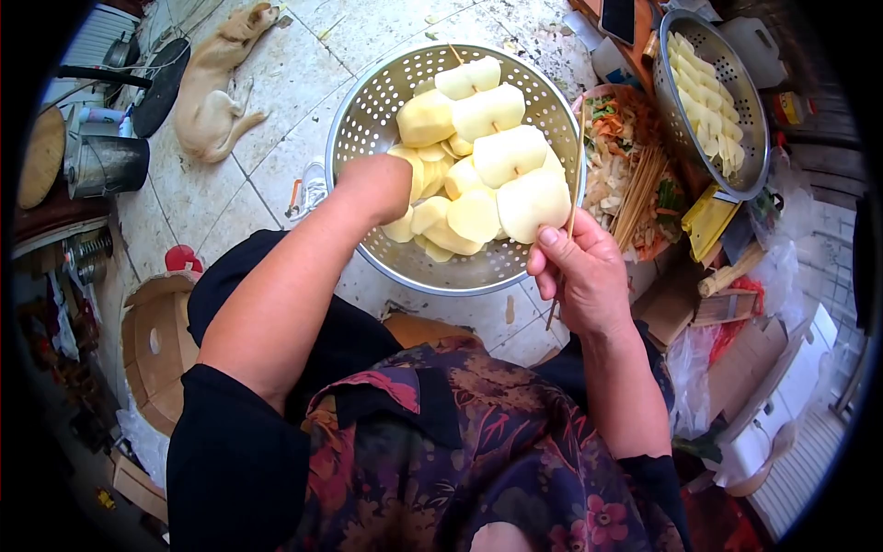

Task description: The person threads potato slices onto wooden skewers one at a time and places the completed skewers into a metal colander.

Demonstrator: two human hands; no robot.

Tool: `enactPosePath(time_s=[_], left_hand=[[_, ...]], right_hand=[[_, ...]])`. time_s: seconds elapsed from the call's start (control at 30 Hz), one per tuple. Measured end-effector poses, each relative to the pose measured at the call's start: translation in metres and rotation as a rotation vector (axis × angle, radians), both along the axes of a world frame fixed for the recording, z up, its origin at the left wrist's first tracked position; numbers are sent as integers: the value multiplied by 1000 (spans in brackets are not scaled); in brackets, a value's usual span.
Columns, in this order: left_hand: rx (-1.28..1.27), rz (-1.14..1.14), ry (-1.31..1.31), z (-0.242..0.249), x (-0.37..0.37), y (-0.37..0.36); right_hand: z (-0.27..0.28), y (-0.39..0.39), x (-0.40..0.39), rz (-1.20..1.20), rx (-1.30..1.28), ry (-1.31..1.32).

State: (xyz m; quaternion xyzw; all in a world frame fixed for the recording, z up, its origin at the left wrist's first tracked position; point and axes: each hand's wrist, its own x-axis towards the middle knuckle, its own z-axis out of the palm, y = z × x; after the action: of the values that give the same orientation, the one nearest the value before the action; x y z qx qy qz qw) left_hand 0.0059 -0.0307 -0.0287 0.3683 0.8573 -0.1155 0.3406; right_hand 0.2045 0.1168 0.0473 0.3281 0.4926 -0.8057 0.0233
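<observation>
A perforated metal colander [363, 101] holds pale peeled potato slices [448, 221]. My left hand [379, 187] is bent down into its left side, against the slices, and its fingers are hidden. Folded potato slices [509, 155] are threaded in a row on a wooden skewer, whose tip sticks out at the far end of the colander. At the right rim, my right hand [587, 269] is closed around a bare wooden skewer [579, 166]. Its thumb touches the nearest folded slice. Whether it also grips the loaded skewer's lower end is hidden.
Right of the colander, a bundle of wooden skewers [641, 196] lies over a tub of vegetable scraps [607, 147]. A second colander [759, 138] with threaded potato slices stands tilted beyond. A dog [207, 92] lies on the tiles. A cardboard box [143, 340] stands at left.
</observation>
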Motion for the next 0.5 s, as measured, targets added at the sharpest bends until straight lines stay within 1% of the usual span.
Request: enactPosePath(time_s=[0.07, 0.13, 0.17, 0.23, 0.27, 0.33, 0.37, 0.43, 0.47, 0.5], left_hand=[[31, 43, 7, 3, -8, 2], [265, 223, -24, 3, -17, 2], [263, 224, -25, 4, -19, 2], [395, 374, -138, 5, -20, 2], [394, 376, -138, 1, -18, 0], [500, 359, 5, -9, -14, -3], [499, 358, 5, -8, -14, -3], [394, 258, 163, -3, -16, -3], [393, 257, 163, -1, -15, -3], [185, 147, 105, 1, -12, -2]], right_hand=[[0, 0, 0, 0, 0, -1], [-2, 0, 0, 0, -1, -4], [-2, -1, -1, 2, 3, -5], [-3, -2, -1, 5, 6, -5], [-3, -2, -1, 6, 7, -8], [-4, -2, -2, 6, 8, -10], [-4, -3, -2, 5, 8, -6], [-4, -3, -2, 2, 7, -3], [-3, -3, -2, 8, 12, -10], [-3, -2, -2, 14, 16, -17]])
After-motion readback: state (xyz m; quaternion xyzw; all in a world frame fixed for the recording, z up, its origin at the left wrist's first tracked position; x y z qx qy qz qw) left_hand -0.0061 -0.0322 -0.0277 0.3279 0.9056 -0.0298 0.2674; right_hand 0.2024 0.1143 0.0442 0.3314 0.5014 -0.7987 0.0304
